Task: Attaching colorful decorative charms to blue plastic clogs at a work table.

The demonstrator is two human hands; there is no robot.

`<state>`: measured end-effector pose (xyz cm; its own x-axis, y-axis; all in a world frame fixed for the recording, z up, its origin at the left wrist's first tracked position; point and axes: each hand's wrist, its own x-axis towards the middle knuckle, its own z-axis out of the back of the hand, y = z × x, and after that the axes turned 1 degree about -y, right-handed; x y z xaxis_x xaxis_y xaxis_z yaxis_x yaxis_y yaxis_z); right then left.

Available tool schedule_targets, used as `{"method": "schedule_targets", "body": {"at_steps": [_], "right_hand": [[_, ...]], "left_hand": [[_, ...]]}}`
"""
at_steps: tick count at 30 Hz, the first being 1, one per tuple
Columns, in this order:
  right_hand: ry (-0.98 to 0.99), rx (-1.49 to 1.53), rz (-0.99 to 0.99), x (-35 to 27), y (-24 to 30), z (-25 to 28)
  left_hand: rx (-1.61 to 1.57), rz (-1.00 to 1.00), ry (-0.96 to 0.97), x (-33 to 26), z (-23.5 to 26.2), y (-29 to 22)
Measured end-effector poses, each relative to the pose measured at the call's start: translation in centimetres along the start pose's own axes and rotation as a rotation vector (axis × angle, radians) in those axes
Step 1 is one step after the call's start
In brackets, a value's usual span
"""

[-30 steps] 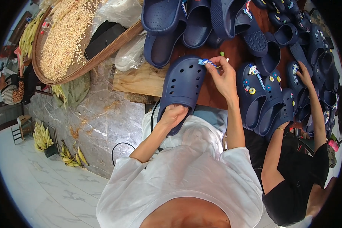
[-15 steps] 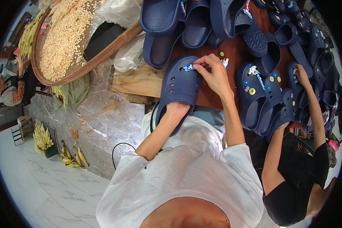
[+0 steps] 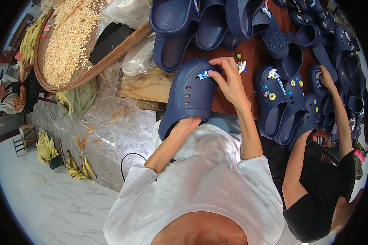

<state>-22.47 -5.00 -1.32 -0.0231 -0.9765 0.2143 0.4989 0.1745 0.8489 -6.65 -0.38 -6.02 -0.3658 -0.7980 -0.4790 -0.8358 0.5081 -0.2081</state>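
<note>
A navy clog (image 3: 189,94) with round holes lies toe-away in front of me. My left hand (image 3: 187,123) is pushed inside its heel opening and holds it up. My right hand (image 3: 230,80) rests on the clog's toe, fingers pinching a small blue-and-white charm (image 3: 204,74) against the upper. Another small charm figure (image 3: 242,66) and a green round charm (image 3: 238,56) lie on the dark red table (image 3: 253,53) just beyond my right fingers.
Many navy clogs (image 3: 180,24) cover the table ahead and to the right; some (image 3: 276,92) carry coloured charms. A person in black (image 3: 315,196) at my right reaches into them. A round woven tray of grain (image 3: 69,41) and a wooden board (image 3: 145,85) sit left.
My right hand has come down from above the clog onto its toe and moved left, now pressing the charm onto the upper. The left hand stays inside the clog.
</note>
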Motion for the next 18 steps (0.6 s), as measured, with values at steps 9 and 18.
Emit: {"method": "schedule_targets", "body": {"at_steps": [9,18], "right_hand": [[0.199,0.105,-0.055,-0.4,-0.9,0.7],[0.070,0.050,-0.070,-1.2,-1.2,-0.9]], "left_hand": [[-0.027,0.028,-0.032,-0.1,-0.1,0.4],[-0.051,0.056,-0.072,-0.4,0.0,0.7]]}}
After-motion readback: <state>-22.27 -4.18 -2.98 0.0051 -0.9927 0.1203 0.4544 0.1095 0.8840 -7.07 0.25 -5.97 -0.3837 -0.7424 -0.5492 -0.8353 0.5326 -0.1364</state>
